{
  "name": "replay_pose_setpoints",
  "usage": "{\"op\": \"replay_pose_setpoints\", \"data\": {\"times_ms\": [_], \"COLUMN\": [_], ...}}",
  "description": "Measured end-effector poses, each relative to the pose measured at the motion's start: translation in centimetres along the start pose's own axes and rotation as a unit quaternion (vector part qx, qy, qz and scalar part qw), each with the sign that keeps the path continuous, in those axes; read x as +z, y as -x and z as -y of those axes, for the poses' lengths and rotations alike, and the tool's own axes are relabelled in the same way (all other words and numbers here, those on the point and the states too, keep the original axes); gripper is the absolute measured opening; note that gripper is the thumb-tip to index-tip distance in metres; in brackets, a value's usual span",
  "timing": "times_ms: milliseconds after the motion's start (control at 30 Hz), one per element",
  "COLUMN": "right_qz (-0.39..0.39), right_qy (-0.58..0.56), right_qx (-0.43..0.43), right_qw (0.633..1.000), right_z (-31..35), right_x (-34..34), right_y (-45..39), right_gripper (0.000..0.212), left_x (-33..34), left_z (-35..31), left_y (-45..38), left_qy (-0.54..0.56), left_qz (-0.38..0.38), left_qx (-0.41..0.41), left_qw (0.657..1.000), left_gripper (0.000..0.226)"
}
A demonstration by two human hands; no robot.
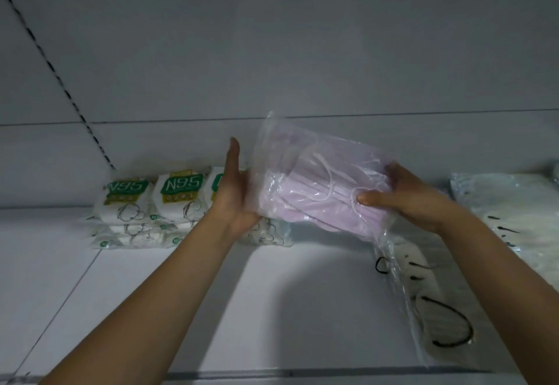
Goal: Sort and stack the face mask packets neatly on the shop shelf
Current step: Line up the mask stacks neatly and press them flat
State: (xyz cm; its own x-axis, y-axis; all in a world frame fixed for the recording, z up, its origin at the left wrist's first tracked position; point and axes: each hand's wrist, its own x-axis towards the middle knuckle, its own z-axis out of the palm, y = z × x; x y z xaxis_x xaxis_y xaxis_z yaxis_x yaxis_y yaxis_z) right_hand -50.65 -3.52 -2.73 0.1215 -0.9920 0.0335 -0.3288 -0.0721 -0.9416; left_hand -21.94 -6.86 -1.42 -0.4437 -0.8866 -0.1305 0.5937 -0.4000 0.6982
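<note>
Two bare forearms reach up from the bottom of the frame. At centre, held above the white shelf, is a clear packet of pink masks. The right hand pinches its right end, thumb on top. The left hand lies flat and open against its left side. It looks light, soft and slippery, so best supported at both ends. Behind, centre left, stacked N95 packets stand.
</note>
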Motion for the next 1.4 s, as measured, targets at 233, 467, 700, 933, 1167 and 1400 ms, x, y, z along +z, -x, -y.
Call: {"op": "replay_pose_setpoints", "data": {"times_ms": [233, 467, 700, 933, 1167, 1400], "right_qz": [0.013, -0.045, -0.125, -0.108, -0.102, -0.091], "right_qy": [0.081, 0.125, 0.286, 0.243, 0.301, 0.345], "right_qx": [0.017, -0.008, 0.002, -0.010, 0.023, 0.033], "right_qw": [0.996, 0.991, 0.950, 0.964, 0.948, 0.934], "right_z": [-1.6, -2.8, -3.1, -4.4, -3.6, -4.9], "right_x": [-1.7, 0.1, 0.3, 4.8, 2.9, 5.8], "right_y": [-1.1, -2.3, -3.6, -5.4, -6.0, -5.5], "right_gripper": [0.079, 0.101, 0.096, 0.091, 0.110, 0.097], "left_x": [-0.8, -0.8, -0.6, -2.6, -3.4, -4.1], "left_z": [1.3, 2.6, 4.0, 3.4, 2.9, 5.9], "left_y": [-1.2, -2.1, -5.6, -5.2, -4.9, -5.2], "left_qy": [-0.433, -0.636, -0.667, -0.700, -0.725, -0.792], "left_qz": [0.056, -0.091, -0.137, -0.187, -0.173, -0.120], "left_qx": [0.033, 0.166, 0.076, 0.075, 0.113, 0.133], "left_qw": [0.899, 0.748, 0.728, 0.685, 0.657, 0.584], "left_gripper": [0.085, 0.074, 0.082, 0.099, 0.130, 0.119]}}
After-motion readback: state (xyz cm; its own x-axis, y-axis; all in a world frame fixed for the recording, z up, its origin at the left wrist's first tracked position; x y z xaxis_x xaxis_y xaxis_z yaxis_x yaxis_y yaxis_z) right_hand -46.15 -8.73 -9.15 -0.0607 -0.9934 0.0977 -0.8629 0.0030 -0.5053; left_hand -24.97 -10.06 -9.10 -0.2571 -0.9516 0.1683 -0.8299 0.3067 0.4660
